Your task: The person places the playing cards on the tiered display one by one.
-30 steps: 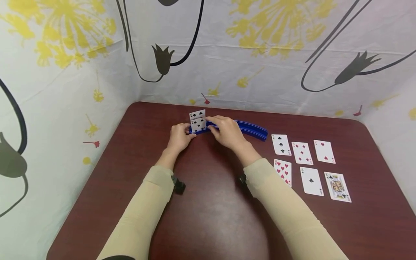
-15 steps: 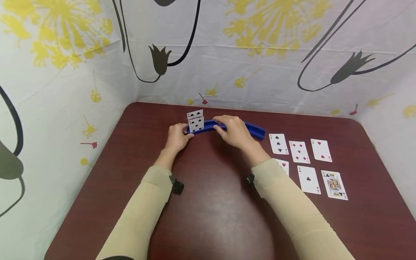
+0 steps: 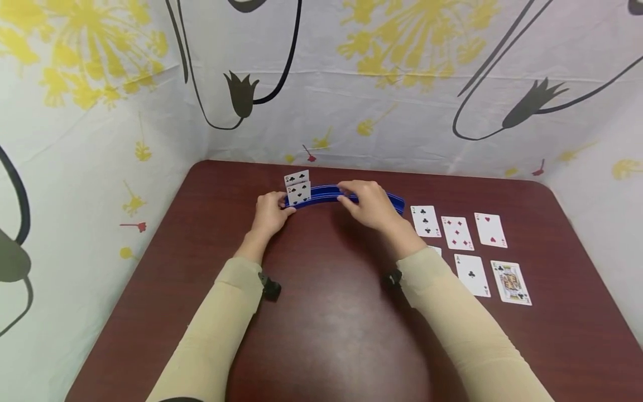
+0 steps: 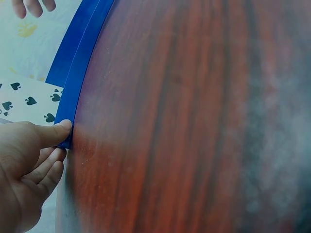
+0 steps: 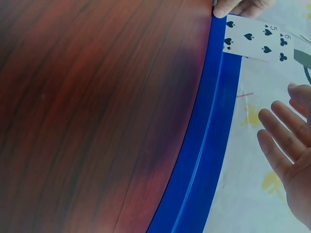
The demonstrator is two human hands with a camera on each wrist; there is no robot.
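A curved blue card holder [image 3: 324, 194] lies near the table's far edge. At its left end my left hand [image 3: 269, 215] pinches the rim, thumb [image 4: 56, 133] in front and fingers behind. Two playing cards stand upright there: a five of spades [image 5: 249, 37] in front and a six of clubs [image 3: 296, 177] behind it. Over the holder's right half is my right hand [image 3: 374, 206], its fingers spread and loosely bent with nothing in them. The right wrist view shows those fingers [image 5: 278, 131] apart from the cards.
On the brown table [image 3: 341, 324], several cards lie face up at the right: a three of clubs [image 3: 425, 221], five of diamonds [image 3: 457, 233], two of hearts [image 3: 490, 229], ace of clubs [image 3: 472, 276] and king of clubs [image 3: 511, 282]. Another is mostly behind the right sleeve [image 3: 442, 290].
My right hand has moved right along the holder, away from the two standing cards. The left hand keeps its hold on the end. The head view has shifted slightly.
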